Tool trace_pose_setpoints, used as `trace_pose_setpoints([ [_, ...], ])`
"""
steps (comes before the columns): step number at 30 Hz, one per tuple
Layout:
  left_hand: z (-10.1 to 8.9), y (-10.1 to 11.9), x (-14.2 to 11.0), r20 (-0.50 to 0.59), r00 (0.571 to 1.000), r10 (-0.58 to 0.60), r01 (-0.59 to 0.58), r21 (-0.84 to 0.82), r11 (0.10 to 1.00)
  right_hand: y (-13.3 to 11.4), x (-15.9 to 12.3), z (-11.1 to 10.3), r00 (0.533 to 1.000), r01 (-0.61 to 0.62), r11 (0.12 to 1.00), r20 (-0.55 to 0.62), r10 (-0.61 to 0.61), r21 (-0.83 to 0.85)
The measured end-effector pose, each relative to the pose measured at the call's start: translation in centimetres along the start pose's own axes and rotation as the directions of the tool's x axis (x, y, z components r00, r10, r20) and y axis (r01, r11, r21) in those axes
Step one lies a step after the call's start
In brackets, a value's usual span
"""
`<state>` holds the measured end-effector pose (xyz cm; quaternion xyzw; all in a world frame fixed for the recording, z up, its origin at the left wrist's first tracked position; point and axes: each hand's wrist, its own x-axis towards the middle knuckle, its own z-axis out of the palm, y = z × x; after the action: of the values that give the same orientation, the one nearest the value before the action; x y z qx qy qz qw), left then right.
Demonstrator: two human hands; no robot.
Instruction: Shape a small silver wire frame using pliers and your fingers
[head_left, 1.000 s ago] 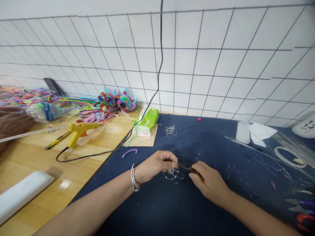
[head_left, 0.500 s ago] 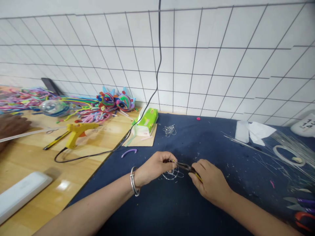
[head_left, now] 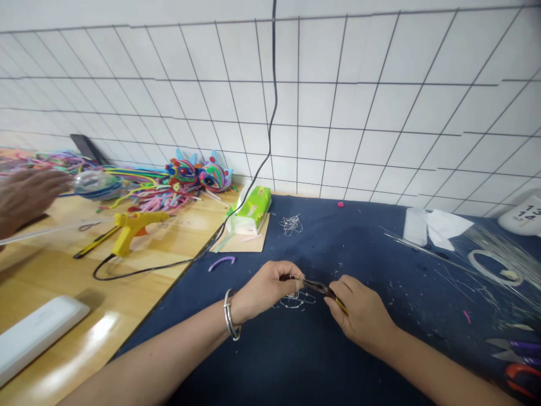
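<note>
My left hand [head_left: 266, 287], a silver bangle on its wrist, pinches a small frame of thin silver wire [head_left: 296, 299] that rests on the dark blue cloth [head_left: 296, 355]. My right hand [head_left: 363, 316] is closed round the yellow handles of small pliers [head_left: 319, 288], whose jaws meet the wire right at my left fingertips. The hands are a few centimetres apart, near the cloth's front middle.
A yellow glue gun [head_left: 131, 225] with a black cord lies on the wooden table [head_left: 63, 276] at left. Another person's hand [head_left: 25, 197] reaches over coloured pipe cleaners [head_left: 139, 186]. A green tissue pack [head_left: 251, 210], loose wires [head_left: 499, 248], white tape ring and scissors [head_left: 518, 361] lie around.
My hands have stayed almost still on the wire. The other person's hand at the far left has moved up and to the right, towards a clear ball.
</note>
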<state>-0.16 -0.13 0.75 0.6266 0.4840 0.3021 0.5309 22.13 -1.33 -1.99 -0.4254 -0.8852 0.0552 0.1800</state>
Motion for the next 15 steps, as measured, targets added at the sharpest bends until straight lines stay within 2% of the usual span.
trace_pose_setpoints([
  [8,-0.23,-0.15,0.06,0.02,1.0,0.015,-0.016,0.077,0.997,-0.11,-0.07,-0.23,0.998,-0.033,0.998,0.047,0.03,0.058],
  [15,-0.81,-0.21,0.24,0.074,0.997,-0.007,0.002,0.073,0.997,-0.16,0.32,-0.89,0.983,-0.114,0.964,0.165,0.075,0.24],
])
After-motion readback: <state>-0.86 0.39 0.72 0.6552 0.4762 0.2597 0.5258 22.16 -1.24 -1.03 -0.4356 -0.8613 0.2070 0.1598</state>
